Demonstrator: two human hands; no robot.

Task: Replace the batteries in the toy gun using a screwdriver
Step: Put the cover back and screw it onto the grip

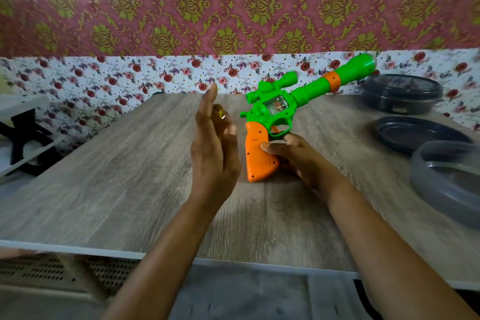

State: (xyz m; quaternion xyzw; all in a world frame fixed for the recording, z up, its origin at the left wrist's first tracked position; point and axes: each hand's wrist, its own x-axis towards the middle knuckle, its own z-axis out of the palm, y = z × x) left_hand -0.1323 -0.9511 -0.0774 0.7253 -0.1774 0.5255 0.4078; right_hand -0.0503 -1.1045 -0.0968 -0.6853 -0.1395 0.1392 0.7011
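My right hand is clamped on the orange grip of the toy gun, whose butt rests on the wooden table while its green barrel tilts up toward the far right. My left hand stands edge-up just beside the grip, fingers straight and apart from the toy, with something small and yellowish (too blurred to name) behind its fingers. Well to the right lie a dark round lidded container, a dark plate and a grey bowl.
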